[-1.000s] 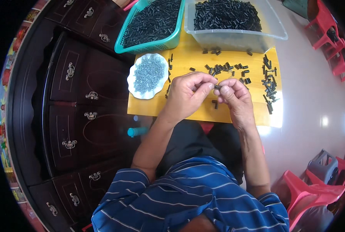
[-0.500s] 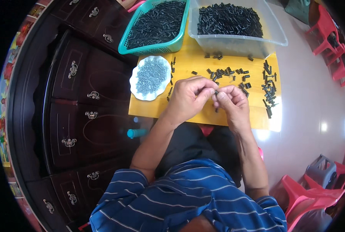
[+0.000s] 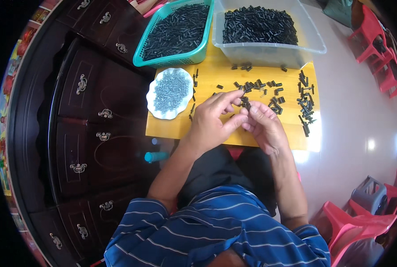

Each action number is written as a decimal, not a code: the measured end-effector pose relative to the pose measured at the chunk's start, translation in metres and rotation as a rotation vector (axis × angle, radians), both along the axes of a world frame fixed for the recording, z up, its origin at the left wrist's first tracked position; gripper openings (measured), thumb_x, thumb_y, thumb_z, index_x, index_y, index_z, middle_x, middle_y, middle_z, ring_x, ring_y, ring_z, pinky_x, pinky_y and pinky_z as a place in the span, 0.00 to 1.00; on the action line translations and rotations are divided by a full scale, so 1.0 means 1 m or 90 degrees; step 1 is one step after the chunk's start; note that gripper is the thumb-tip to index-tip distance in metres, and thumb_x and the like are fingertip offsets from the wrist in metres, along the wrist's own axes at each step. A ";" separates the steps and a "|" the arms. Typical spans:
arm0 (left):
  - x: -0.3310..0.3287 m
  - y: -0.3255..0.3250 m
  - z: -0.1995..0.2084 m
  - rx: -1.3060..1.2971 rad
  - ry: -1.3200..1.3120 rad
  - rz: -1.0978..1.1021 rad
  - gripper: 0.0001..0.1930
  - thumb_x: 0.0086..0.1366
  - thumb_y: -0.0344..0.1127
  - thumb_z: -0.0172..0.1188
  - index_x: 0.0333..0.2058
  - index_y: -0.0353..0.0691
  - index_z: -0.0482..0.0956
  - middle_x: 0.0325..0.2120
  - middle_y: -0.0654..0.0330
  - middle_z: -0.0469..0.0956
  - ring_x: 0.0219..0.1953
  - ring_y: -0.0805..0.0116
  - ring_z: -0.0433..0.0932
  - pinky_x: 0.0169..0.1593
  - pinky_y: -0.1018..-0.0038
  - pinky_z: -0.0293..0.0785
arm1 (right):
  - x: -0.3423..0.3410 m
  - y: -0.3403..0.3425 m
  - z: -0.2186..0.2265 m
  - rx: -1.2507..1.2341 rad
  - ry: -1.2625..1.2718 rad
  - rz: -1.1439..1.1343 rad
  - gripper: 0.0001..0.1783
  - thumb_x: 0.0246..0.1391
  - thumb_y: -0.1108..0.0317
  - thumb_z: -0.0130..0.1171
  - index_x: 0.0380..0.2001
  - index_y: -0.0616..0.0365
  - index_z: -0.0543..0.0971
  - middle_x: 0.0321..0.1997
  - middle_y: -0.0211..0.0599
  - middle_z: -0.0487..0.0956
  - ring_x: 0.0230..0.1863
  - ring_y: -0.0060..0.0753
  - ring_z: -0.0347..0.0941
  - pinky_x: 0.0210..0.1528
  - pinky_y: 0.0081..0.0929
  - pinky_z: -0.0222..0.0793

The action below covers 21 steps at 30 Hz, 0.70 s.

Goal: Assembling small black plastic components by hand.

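Above the yellow table, my right hand [image 3: 268, 127] pinches a small black plastic tube-like part [image 3: 246, 104] between thumb and fingers. My left hand [image 3: 210, 118] is beside it with thumb and index finger apart, their tips close to the part. Whether the left fingertips touch it is hard to see. Beyond my hands lies a loose group of short black tube pieces [image 3: 252, 85]. Left of them, a white scalloped dish [image 3: 151, 108] holds many small shiny metal pieces. Longer black pieces [image 3: 306, 104] lie in a pile along the right edge.
At the back stand a green basket [image 3: 174, 58] and a translucent tub [image 3: 269, 54], both full of black parts. A dark wooden cabinet [image 3: 118, 100] rises on the left. Red plastic chairs [image 3: 347, 227] and a grey stool [image 3: 370, 194] are on the right.
My left index finger and thumb have spread apart from their pinch near the part. More of the black part shows now in my right fingers. The view has shifted slightly.
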State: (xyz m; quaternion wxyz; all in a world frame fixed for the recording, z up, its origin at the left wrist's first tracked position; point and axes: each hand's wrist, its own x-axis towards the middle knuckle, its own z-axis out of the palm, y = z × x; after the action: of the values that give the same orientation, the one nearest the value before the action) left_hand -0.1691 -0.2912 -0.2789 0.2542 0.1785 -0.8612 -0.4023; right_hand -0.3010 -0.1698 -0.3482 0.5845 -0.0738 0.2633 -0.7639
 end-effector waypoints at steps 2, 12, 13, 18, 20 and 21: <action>-0.002 0.006 0.004 -0.129 0.009 -0.007 0.27 0.56 0.33 0.73 0.54 0.36 0.77 0.44 0.50 0.82 0.44 0.55 0.84 0.46 0.65 0.81 | 0.001 -0.001 0.001 -0.006 0.013 0.003 0.11 0.66 0.64 0.62 0.47 0.57 0.81 0.41 0.35 0.86 0.40 0.23 0.83 0.47 0.22 0.80; -0.013 0.005 0.001 -0.314 0.032 -0.010 0.21 0.55 0.31 0.69 0.48 0.38 0.81 0.41 0.56 0.82 0.41 0.53 0.84 0.42 0.63 0.82 | 0.000 0.000 -0.005 -0.026 0.070 -0.011 0.09 0.66 0.63 0.62 0.43 0.55 0.82 0.42 0.34 0.87 0.41 0.20 0.83 0.47 0.21 0.78; -0.013 0.005 0.001 -0.315 0.032 -0.012 0.21 0.55 0.31 0.69 0.48 0.38 0.81 0.41 0.56 0.82 0.41 0.53 0.84 0.42 0.63 0.82 | -0.001 0.000 -0.004 -0.027 0.069 -0.013 0.09 0.66 0.63 0.62 0.43 0.55 0.82 0.42 0.34 0.87 0.41 0.20 0.83 0.47 0.21 0.78; -0.013 0.001 0.002 -0.318 0.045 -0.030 0.19 0.52 0.29 0.68 0.45 0.38 0.83 0.37 0.56 0.83 0.37 0.54 0.85 0.40 0.64 0.82 | -0.001 0.000 -0.001 -0.023 0.079 0.033 0.10 0.66 0.60 0.62 0.40 0.55 0.81 0.42 0.34 0.86 0.43 0.22 0.83 0.51 0.23 0.79; -0.014 -0.001 0.001 -0.331 0.057 -0.040 0.19 0.52 0.30 0.69 0.45 0.37 0.83 0.38 0.55 0.83 0.37 0.54 0.85 0.39 0.64 0.82 | -0.002 0.000 0.000 -0.035 0.074 0.036 0.11 0.67 0.59 0.60 0.41 0.56 0.81 0.43 0.35 0.86 0.44 0.23 0.83 0.51 0.24 0.79; -0.014 -0.002 0.001 -0.344 0.068 -0.047 0.19 0.52 0.30 0.69 0.45 0.37 0.83 0.38 0.54 0.83 0.37 0.54 0.85 0.39 0.64 0.82 | -0.001 0.000 0.000 -0.046 0.069 0.042 0.13 0.68 0.58 0.59 0.42 0.56 0.81 0.44 0.36 0.86 0.45 0.24 0.83 0.52 0.24 0.79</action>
State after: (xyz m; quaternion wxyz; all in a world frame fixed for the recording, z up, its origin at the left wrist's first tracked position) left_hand -0.1833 -0.2933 -0.2779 0.3227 0.0515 -0.9286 -0.1760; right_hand -0.3023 -0.1696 -0.3481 0.5913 -0.1447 0.2639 -0.7482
